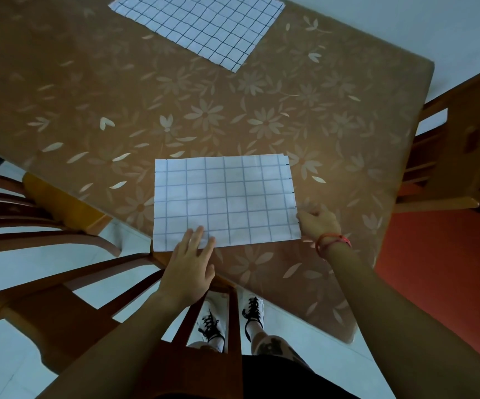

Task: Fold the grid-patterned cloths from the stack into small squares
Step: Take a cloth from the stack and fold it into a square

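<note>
Two white grid-patterned pieces lie well apart on the floral brown table (89, 96) in the head view: the stack (201, 27) at the far side and a near cloth (224, 200) spread flat by the front edge. The left hand (191, 263) rests straight, slightly spread fingers on the near cloth's front left part. The right hand (318, 223), a red band (333, 240) at its wrist, curls its fingers on the cloth's right edge near the front corner.
</note>
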`<state>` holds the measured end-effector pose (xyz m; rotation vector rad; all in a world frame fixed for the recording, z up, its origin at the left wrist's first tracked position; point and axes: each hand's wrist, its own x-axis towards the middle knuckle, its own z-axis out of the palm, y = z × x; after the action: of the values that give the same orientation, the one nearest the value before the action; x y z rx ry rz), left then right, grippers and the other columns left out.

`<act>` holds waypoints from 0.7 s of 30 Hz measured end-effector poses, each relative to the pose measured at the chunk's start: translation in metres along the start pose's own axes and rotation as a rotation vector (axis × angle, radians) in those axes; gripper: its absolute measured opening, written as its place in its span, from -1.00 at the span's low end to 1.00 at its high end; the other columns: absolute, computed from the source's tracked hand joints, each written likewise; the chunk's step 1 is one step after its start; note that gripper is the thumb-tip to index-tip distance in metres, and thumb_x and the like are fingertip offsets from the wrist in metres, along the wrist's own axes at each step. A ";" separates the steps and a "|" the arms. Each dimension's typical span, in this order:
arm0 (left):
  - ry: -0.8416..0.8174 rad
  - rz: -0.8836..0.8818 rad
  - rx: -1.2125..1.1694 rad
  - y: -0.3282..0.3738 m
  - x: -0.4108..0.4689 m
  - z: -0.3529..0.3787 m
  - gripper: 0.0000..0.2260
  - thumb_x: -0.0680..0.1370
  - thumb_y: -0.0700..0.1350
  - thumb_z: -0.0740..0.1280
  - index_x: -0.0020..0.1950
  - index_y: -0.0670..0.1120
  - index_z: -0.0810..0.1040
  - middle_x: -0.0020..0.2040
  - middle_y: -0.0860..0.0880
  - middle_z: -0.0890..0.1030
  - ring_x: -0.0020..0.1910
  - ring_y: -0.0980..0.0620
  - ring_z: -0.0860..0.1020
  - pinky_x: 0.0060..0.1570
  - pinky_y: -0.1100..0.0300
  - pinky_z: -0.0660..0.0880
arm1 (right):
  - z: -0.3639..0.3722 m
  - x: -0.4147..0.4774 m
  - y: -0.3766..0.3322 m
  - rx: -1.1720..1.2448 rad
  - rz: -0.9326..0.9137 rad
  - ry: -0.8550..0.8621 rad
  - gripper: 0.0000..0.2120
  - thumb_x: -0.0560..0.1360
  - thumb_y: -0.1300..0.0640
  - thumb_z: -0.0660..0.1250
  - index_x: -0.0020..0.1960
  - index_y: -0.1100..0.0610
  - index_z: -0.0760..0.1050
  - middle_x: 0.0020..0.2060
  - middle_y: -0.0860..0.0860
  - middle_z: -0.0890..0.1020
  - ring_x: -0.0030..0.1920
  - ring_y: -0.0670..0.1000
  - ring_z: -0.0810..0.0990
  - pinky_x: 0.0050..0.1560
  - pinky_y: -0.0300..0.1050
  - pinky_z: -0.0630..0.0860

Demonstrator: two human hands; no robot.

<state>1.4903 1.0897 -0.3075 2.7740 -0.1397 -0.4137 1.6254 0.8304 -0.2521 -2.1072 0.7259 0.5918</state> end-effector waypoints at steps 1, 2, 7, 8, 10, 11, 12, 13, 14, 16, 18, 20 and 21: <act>0.004 -0.001 -0.006 0.000 0.000 0.000 -0.45 0.57 -0.04 0.30 0.53 -0.10 0.24 0.56 -0.20 0.11 0.54 -0.23 0.02 0.42 -0.17 0.16 | 0.002 0.002 -0.001 0.035 -0.001 -0.004 -0.76 0.34 -0.01 0.31 -0.06 0.10 0.47 -0.14 0.12 0.63 -0.26 0.15 0.62 -0.28 -0.06 0.59; 0.010 -0.002 -0.009 0.001 0.000 -0.001 -0.45 0.56 -0.04 0.31 0.52 -0.10 0.25 0.56 -0.20 0.12 0.54 -0.23 0.03 0.41 -0.17 0.17 | 0.003 0.007 0.000 0.053 0.003 -0.014 -0.77 0.34 -0.01 0.33 -0.06 0.08 0.49 -0.12 0.11 0.63 -0.27 0.13 0.63 -0.30 -0.03 0.62; 0.011 -0.002 0.000 -0.001 -0.001 0.000 -0.46 0.55 -0.04 0.31 0.51 -0.08 0.27 0.56 -0.18 0.13 0.54 -0.21 0.04 0.40 -0.13 0.16 | 0.008 0.019 0.002 0.139 0.034 -0.079 -0.73 0.34 -0.02 0.44 -0.03 0.10 0.56 -0.08 0.08 0.65 -0.11 0.16 0.66 -0.08 0.10 0.63; 0.011 -0.003 0.002 -0.001 0.000 0.000 -0.46 0.56 -0.04 0.31 0.51 -0.08 0.26 0.56 -0.18 0.13 0.54 -0.21 0.03 0.40 -0.11 0.15 | 0.008 0.021 0.002 0.135 0.031 -0.090 -0.66 0.32 -0.03 0.46 0.01 0.12 0.56 -0.06 0.07 0.65 -0.08 0.14 0.65 -0.05 0.06 0.62; 0.015 -0.002 0.007 -0.002 0.000 0.000 -0.45 0.55 -0.04 0.31 0.51 -0.08 0.26 0.56 -0.17 0.15 0.54 -0.20 0.04 0.39 -0.10 0.16 | 0.006 0.026 0.002 0.084 0.015 -0.107 -0.53 0.26 -0.11 0.49 0.04 0.16 0.58 -0.04 0.09 0.65 -0.05 0.14 0.65 -0.01 0.06 0.61; 0.015 -0.001 0.007 -0.003 -0.001 0.000 -0.46 0.55 -0.05 0.32 0.51 -0.08 0.27 0.56 -0.17 0.15 0.54 -0.20 0.05 0.39 -0.09 0.16 | 0.005 0.026 0.000 0.056 0.009 -0.101 -0.52 0.25 -0.11 0.50 0.01 0.20 0.60 -0.06 0.12 0.66 -0.07 0.15 0.65 0.00 0.09 0.61; 0.016 -0.003 0.006 -0.003 -0.001 0.000 -0.46 0.55 -0.05 0.32 0.51 -0.07 0.28 0.55 -0.17 0.16 0.54 -0.19 0.05 0.39 -0.09 0.17 | 0.004 0.028 -0.003 0.041 0.007 -0.091 -0.58 0.27 -0.09 0.50 -0.08 0.23 0.61 -0.11 0.14 0.68 -0.09 0.16 0.65 0.00 0.10 0.61; 0.016 -0.007 0.005 -0.003 0.000 0.000 -0.46 0.55 -0.05 0.32 0.51 -0.07 0.28 0.55 -0.17 0.17 0.54 -0.19 0.06 0.39 -0.08 0.16 | 0.002 0.029 -0.007 0.024 0.001 -0.070 -0.66 0.29 -0.06 0.51 -0.17 0.22 0.61 -0.17 0.15 0.68 -0.12 0.17 0.65 -0.01 0.09 0.61; 0.019 -0.012 0.005 -0.004 0.000 0.000 -0.46 0.55 -0.06 0.33 0.50 -0.08 0.29 0.55 -0.18 0.17 0.54 -0.19 0.06 0.38 -0.07 0.15 | 0.001 0.030 -0.011 0.009 -0.008 -0.051 -0.71 0.30 -0.03 0.51 -0.25 0.20 0.60 -0.21 0.14 0.68 -0.15 0.17 0.65 -0.03 0.08 0.62; 0.026 -0.024 0.010 -0.004 0.000 0.001 -0.46 0.54 -0.06 0.34 0.50 -0.09 0.30 0.54 -0.19 0.19 0.53 -0.18 0.07 0.37 -0.06 0.14 | 0.000 0.035 -0.017 0.000 -0.023 -0.053 -0.79 0.30 0.04 0.54 -0.30 0.16 0.60 -0.24 0.14 0.68 -0.17 0.16 0.66 -0.05 0.10 0.63; 0.029 -0.034 0.018 -0.003 0.002 0.001 -0.46 0.54 -0.06 0.35 0.50 -0.09 0.31 0.54 -0.19 0.19 0.53 -0.18 0.08 0.37 -0.06 0.13 | 0.000 0.041 -0.019 0.009 -0.018 -0.062 -0.86 0.27 0.11 0.57 -0.31 0.11 0.62 -0.24 0.09 0.69 -0.18 0.14 0.68 -0.07 0.12 0.64; 0.029 -0.035 0.021 -0.002 0.004 0.000 -0.45 0.53 -0.06 0.35 0.50 -0.10 0.31 0.54 -0.19 0.19 0.53 -0.19 0.09 0.36 -0.06 0.12 | -0.001 0.048 -0.016 0.024 -0.006 -0.056 -0.87 0.24 0.13 0.58 -0.32 0.07 0.63 -0.24 0.06 0.70 -0.20 0.11 0.69 -0.10 0.12 0.65; 0.029 -0.030 0.022 -0.001 0.007 0.000 -0.45 0.53 -0.06 0.35 0.50 -0.10 0.31 0.54 -0.19 0.19 0.53 -0.19 0.09 0.36 -0.06 0.13 | -0.003 0.050 -0.015 0.036 0.002 -0.048 -0.87 0.23 0.12 0.58 -0.32 0.07 0.64 -0.25 0.05 0.70 -0.20 0.11 0.69 -0.10 0.11 0.65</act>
<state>1.4968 1.0901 -0.3098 2.8060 -0.0958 -0.3810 1.6723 0.8213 -0.2734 -2.0526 0.7065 0.6234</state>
